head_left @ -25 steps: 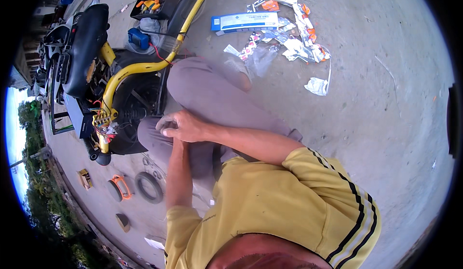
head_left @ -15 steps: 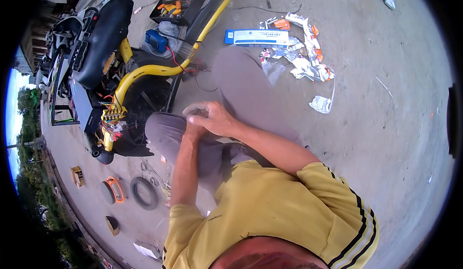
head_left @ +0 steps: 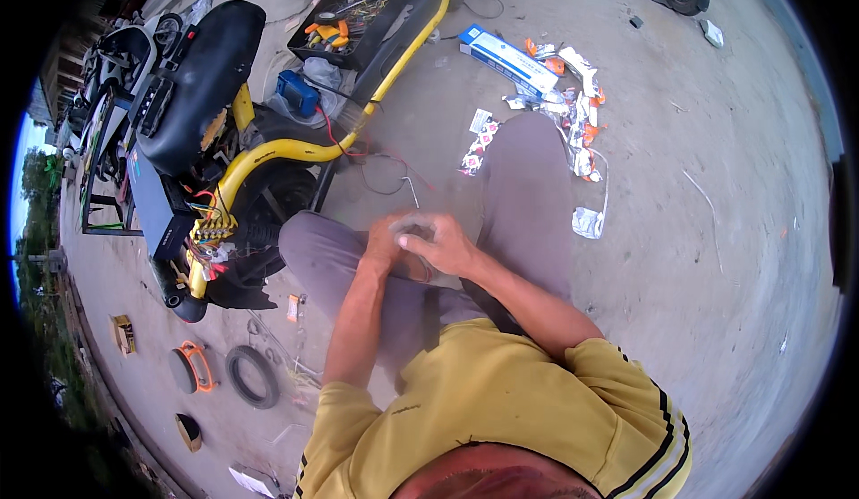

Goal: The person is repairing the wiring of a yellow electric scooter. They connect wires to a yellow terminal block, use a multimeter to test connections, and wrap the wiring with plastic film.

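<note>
Both my hands meet above my lap, between the bent knees. My left hand [head_left: 383, 241] is partly covered, with its fingers hidden by the other hand. Curled over it, my right hand [head_left: 444, 247] has its thumb toward the left hand and its fingertips blurred. What lies between them, if anything, I cannot make out. Just beyond the fingers shows a thin bent metal rod [head_left: 412, 191]; whether it touches a hand, I cannot tell. To the left stands a yellow-framed scooter [head_left: 284, 149] with a black seat [head_left: 204, 83] and exposed wiring [head_left: 213, 230].
A black tool tray [head_left: 333, 35] and a blue device [head_left: 297, 92] rest on the scooter. On the ground ahead lie a blue-and-white box [head_left: 508, 59] and torn wrappers [head_left: 582, 114]. A tyre [head_left: 251, 376] and an orange-framed part [head_left: 194, 366] lie at lower left.
My joined hands have shifted right and slightly down in the picture. My right knee has swung right, uncovering a patterned packet. The bent rod now shows beyond my hands.
</note>
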### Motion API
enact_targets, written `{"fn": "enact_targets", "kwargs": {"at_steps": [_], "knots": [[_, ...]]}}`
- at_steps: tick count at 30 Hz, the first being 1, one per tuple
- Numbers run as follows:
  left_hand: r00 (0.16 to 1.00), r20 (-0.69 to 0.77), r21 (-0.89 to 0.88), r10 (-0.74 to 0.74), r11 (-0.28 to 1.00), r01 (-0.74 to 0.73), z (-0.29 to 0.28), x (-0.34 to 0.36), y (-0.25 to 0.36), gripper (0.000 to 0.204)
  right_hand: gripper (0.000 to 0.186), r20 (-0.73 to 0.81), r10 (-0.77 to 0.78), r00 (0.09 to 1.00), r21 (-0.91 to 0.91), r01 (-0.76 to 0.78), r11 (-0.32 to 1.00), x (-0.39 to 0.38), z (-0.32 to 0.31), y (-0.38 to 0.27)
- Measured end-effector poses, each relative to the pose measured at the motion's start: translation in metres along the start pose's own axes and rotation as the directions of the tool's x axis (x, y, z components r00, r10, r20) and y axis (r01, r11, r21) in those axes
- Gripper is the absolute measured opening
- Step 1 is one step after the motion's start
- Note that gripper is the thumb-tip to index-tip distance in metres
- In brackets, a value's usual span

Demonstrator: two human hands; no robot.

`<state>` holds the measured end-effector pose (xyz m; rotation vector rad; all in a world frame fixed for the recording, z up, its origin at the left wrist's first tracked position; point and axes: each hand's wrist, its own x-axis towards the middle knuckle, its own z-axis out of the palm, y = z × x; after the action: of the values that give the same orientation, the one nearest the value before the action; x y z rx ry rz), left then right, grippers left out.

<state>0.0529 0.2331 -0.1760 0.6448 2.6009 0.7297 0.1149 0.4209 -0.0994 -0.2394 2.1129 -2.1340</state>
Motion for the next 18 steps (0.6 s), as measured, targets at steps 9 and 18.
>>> {"fn": "enact_targets", "kwargs": {"at_steps": [9,18], "knots": [[0.985,-0.129,0.021,0.112,0.994,-0.110,-0.010,0.032,0.014,0.026,0.040,0.129,-0.081,0.988,-0.162,0.101,0.982,0.115,-0.034,-0.089],[0.954,-0.297,0.048,0.042,0.998,-0.029,-0.127,0.122,0.038,0.019,0.061,-0.206,0.167,0.964,0.038,-0.162,0.986,0.316,-0.111,-0.056]]}}
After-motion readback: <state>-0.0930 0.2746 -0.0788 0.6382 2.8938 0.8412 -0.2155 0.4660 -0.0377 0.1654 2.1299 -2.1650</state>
